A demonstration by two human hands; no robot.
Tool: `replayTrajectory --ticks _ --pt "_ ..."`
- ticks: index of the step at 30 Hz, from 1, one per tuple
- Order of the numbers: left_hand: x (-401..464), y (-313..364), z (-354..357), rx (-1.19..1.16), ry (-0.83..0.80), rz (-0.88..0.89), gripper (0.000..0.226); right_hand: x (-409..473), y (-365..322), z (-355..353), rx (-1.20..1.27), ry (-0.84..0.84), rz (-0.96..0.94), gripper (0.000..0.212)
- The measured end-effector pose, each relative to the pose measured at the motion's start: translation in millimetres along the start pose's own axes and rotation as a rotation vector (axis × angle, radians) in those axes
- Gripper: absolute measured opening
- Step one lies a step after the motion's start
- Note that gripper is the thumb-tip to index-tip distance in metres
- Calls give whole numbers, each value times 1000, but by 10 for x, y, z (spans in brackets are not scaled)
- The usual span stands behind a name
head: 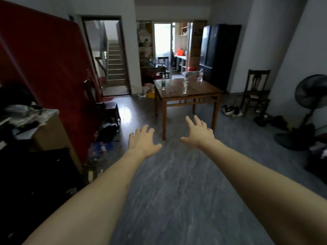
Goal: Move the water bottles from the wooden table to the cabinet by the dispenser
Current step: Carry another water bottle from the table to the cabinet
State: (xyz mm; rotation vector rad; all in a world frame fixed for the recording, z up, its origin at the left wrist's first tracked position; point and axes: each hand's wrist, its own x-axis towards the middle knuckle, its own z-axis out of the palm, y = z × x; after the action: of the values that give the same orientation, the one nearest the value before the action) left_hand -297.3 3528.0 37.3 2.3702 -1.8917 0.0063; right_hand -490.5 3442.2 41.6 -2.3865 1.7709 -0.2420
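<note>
Head view: bare hands out, bottles ahead on desk

Grey floor (177, 183) runs to a wooden desk (203, 91) carrying three water bottles (184, 87). Left hand (141, 140) and right hand (199, 132) reach forward, fingers spread, each grip released, well short of the bottles.

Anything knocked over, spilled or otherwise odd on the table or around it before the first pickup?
Nothing wrong on the wooden table: three water bottles stand upright, no spill visible. Both hands, left hand and right hand, are open and empty, short of the table. Loose shoes lie on the floor beside it.
</note>
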Motion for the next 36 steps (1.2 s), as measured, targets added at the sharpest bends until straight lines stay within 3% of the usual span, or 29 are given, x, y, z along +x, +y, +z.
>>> replayTrajectory --ticks 10,19,36 --pt "579 419 12 45 -38 216 81 196 349 -60 -55 58 111 95" --pt "1429 873 155 27 -57 225 82 955 819 -50 -99 192 149 97" --pt "3847 1944 224 11 -40 128 77 3336 2086 -456 -92 16 81 86"
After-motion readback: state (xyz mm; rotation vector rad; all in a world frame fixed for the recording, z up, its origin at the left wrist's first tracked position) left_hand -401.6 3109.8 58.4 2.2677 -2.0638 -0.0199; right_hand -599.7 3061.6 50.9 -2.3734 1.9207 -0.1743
